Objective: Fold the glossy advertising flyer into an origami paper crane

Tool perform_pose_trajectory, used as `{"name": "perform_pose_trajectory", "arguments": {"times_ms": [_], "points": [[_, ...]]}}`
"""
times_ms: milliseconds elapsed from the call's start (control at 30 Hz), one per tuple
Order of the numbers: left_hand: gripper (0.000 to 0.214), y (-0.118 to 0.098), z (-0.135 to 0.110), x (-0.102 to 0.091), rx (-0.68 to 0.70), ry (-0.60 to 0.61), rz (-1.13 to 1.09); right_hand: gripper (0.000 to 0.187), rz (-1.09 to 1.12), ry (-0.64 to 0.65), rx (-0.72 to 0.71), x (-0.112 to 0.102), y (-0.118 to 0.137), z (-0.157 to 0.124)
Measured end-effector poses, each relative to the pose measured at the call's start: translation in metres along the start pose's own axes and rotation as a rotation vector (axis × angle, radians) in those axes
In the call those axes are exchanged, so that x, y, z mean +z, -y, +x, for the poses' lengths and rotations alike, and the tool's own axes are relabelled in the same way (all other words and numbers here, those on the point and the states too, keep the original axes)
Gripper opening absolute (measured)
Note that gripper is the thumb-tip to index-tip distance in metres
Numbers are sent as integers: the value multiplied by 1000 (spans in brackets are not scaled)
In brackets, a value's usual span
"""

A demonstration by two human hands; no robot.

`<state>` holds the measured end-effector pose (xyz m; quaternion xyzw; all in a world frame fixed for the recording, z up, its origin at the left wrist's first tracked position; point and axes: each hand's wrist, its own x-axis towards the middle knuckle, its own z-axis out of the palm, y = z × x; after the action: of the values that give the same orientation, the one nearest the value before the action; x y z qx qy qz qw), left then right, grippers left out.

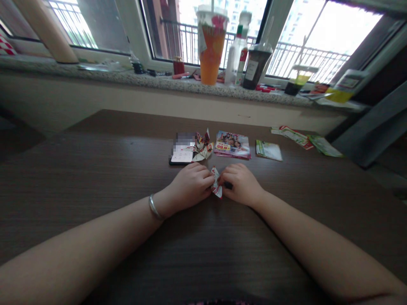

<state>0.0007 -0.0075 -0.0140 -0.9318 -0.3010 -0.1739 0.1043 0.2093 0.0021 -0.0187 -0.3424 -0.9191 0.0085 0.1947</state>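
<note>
Between my two hands is a small folded piece of printed paper [216, 183], white with red and pink marks. My left hand [194, 181], with a silver bangle [154, 207] at the wrist, pinches its left side. On the other side, my right hand [241, 183] grips the paper with curled fingers. Just beyond them lies a phone [182, 156] with a lit screen, partly covered by a folded paper piece [203, 149]. Right of that sits a stack of printed flyers [232, 145], and farther right a smaller stack of green-and-white paper [269, 150].
Paper strips [297, 137] lie at the table's [127, 250] far right. Behind, the stone windowsill [159, 82] carries an orange drink cup [211, 51], a clear bottle [233, 59], a dark drink cup [256, 65], a red jar [178, 66] and a yellow-liquid bottle [345, 88]. A cardboard tube [47, 31] leans at the left.
</note>
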Motion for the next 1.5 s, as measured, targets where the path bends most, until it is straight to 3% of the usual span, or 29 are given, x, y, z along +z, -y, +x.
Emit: {"name": "perform_pose_trajectory", "arguments": {"times_ms": [200, 333, 567, 1033, 1333, 1500], "points": [[10, 2, -1, 4, 37, -31, 8, 10, -189, 8, -125, -3, 6, 1], [8, 2, -2, 4, 5, -113, -33, 9, -162, 23, -83, -4, 7, 1], [8, 2, -1, 6, -63, -132, -66, 7, 16, 5, 17, 2, 2, 4], [10, 4, -1, 9, -37, -103, -27, 7, 188, -25, 65, 10, -5, 2], [8, 8, 0, 13, -177, -33, -221, 12, 167, 44, 117, 5, -4, 7], [14, 12, 1, 14, -208, -18, -282, 11, 168, -4, 165, 8, -4, 7]]}}
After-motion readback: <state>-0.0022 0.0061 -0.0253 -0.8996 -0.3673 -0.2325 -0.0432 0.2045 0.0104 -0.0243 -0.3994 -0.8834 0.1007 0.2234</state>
